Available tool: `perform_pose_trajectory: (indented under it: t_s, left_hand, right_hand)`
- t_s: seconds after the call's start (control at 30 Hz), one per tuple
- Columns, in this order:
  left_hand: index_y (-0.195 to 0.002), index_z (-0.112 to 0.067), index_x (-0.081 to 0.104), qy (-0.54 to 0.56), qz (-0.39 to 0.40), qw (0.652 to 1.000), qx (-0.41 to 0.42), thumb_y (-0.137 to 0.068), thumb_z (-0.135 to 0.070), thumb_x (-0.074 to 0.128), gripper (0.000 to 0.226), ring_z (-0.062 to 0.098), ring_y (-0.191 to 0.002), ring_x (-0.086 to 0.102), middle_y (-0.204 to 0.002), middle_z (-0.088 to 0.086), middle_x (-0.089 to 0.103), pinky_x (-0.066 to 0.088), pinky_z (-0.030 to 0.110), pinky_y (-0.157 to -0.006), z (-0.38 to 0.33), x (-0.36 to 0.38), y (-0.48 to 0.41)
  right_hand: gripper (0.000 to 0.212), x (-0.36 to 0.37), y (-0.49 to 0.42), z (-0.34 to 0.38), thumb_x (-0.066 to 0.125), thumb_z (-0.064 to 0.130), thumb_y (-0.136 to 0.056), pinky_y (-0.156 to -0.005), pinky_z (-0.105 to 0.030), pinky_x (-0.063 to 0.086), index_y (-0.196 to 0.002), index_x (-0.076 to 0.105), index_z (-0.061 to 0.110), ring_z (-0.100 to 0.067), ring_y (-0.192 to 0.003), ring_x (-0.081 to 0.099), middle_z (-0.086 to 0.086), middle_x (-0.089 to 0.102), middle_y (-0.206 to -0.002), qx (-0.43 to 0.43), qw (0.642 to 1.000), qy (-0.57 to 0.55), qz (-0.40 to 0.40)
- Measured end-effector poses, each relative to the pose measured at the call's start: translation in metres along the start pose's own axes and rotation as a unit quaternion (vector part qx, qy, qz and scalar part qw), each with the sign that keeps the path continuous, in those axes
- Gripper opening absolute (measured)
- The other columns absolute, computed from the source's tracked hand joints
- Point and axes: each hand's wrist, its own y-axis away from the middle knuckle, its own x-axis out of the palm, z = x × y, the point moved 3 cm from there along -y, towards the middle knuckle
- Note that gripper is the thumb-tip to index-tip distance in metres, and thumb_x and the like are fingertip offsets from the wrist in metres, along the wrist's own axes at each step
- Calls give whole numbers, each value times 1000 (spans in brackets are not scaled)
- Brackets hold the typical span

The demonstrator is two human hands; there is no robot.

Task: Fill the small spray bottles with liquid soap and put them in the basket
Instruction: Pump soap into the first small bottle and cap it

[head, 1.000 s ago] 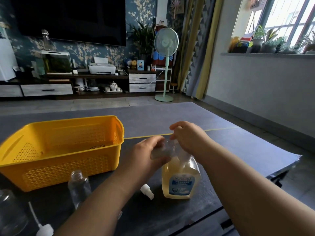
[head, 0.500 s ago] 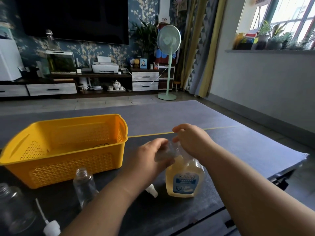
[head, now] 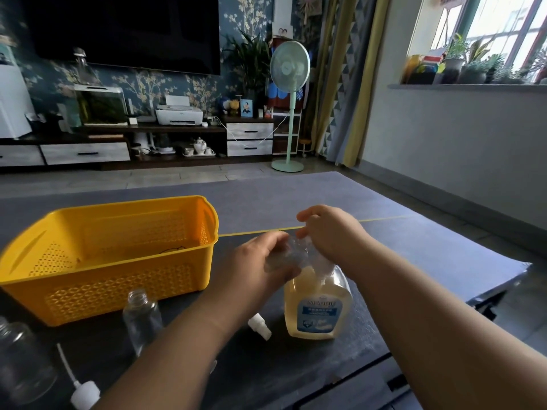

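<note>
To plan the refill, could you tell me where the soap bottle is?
Head view, right of centre: the soap bottle stands beneath the right hand, right of the yellow basket.

A green fan (head: pixel 290 67) stands beside the curtains (head: pixel 350 84), a printer (head: pixel 179 115) below the television (head: pixel 124 28).

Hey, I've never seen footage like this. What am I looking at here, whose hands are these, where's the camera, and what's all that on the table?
No machine here: a person works with bare hands, filmed by one wide-angle camera worn on their head, looking forward and down. The left hand holds a small clear bottle; the right hand curls over the pump of the soap bottle, which holds yellowish liquid. On the dark table stand a yellow basket, another uncapped small bottle, and a loose white spray cap lies nearby.
</note>
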Motion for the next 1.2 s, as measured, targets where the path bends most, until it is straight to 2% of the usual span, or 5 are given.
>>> perform_pose_trajectory:
  t_s: [0.23, 0.4, 0.6, 0.87, 1.2]
  left_hand:
    - [-124, -40, 50, -7, 12, 1000, -8, -78, -49, 66, 50, -3, -100, 51, -118, -20, 57, 40, 14, -81, 5, 5, 0]
    - [-121, -39, 53, 9, 6, 1000, -4, -78, -49, 66, 46, -2, -98, 52, -113, -20, 58, 39, 7, -76, 4, 3, -1]
    - [-121, -43, 51, 30, 0, 1000, 1, -76, -56, 63, 48, -6, -95, 53, -106, -24, 57, 42, 10, -75, -1, -2, -1]
    - [-116, -41, 53, 0, 12, 1000, -13, -78, -45, 68, 41, 0, -98, 55, -105, -22, 58, 46, 19, -82, 3, 2, -1]
    - [-117, -41, 53, 3, 3, 1000, -14, -77, -48, 68, 44, -2, -96, 54, -109, -20, 59, 44, 15, -78, 4, 3, -2]
  right_hand:
    - [35, 9, 2, -5, 43, 14, -98, -93, -34, 47, -129, 58, 17, -28, -116, 59, -8, 63, -125, 9, 1000, -4, 5]
    - [35, 4, 3, -2, 39, 12, -100, -97, -38, 48, -128, 60, 10, -32, -116, 59, -13, 63, -125, 12, 1000, -13, 12]
    - [34, -5, 0, 5, 42, 11, -99, -97, -40, 48, -129, 60, 8, -34, -118, 59, -16, 63, -125, 6, 999, -41, 8]
    - [36, 7, 2, -5, 39, 12, -99, -92, -34, 46, -128, 60, 15, -29, -115, 60, -10, 65, -123, 7, 1000, -15, -4]
    - [35, 3, 1, -4, 40, 11, -99, -94, -36, 48, -127, 61, 13, -28, -112, 61, -11, 65, -122, 11, 999, -32, -5]
